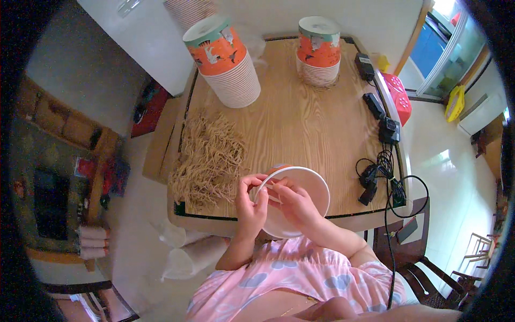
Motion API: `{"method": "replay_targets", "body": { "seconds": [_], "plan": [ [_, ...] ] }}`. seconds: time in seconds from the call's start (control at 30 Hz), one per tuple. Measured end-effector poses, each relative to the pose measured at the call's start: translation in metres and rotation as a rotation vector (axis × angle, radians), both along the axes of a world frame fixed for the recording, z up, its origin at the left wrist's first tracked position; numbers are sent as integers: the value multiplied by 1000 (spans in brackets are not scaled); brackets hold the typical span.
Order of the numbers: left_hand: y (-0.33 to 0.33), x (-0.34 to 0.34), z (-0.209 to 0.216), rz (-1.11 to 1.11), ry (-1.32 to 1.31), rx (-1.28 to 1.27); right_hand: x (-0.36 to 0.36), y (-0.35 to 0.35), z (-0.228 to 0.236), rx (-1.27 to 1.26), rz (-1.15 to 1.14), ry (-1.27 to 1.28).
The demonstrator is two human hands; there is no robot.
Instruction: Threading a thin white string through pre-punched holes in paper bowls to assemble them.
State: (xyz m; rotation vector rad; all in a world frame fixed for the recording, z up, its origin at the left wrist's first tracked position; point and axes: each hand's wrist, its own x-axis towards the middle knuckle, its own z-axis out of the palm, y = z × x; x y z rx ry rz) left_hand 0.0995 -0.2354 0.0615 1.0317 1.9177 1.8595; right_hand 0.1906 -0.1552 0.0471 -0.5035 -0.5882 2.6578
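Note:
A white-lined paper bucket (pixel 316 189) is tilted toward me at the near edge of the table, its open mouth facing up. My left hand (pixel 252 205) is closed on the left part of its rim, thumb inside and fingers outside. My right hand (pixel 296 204) reaches over the mouth, its fingers pinched together beside the left thumb at the rim. What those fingertips hold is too small to make out. Left of the bucket lies a loose heap of brown paper-like cords (pixel 208 161).
Two upside-down stacks of orange-and-green paper buckets stand farther back, a tall left stack (pixel 230 70) and a right stack (pixel 318 53). Black adapters (pixel 388 131) and tangled cables (pixel 394 182) line the right table edge. Plastic-wrapped white stacks (pixel 196 258) lie below the near left edge.

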Motion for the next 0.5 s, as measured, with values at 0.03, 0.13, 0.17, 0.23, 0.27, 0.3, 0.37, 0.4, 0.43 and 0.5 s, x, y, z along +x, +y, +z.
{"method": "replay_targets", "body": {
  "seconds": [0.03, 0.13, 0.17, 0.23, 0.27, 0.3, 0.37, 0.4, 0.43, 0.5],
  "plan": [
    [0, 0, 0, -3, 0, 0, 0, 0, 1, 0, -3, 0],
    [-1, 0, -1, -1, 19, -4, 1, -2, 6, -18, 24, -46],
    [-1, 1, 0, -6, 23, -11, 1, -2, 8, -22, 21, -67],
    [0, 3, 2, -12, 26, -17, 1, -2, 8, -26, 17, -88],
    [0, 3, 2, -7, 34, -13, 0, -2, 4, -18, 15, -77],
    [0, 4, 3, -2, 43, -9, 0, -2, 2, -10, 12, -66],
    [0, 5, 4, 0, 43, -9, -1, -3, 0, -6, 10, -72],
    [0, 5, 4, 2, 44, -9, -1, -3, 0, -2, 8, -78],
    [0, 4, 4, 1, 44, -9, -1, -3, 0, -2, 8, -78],
    [-1, 4, 4, 5, 88, -17, -1, -3, 3, 21, 10, -67]
  ]
}}
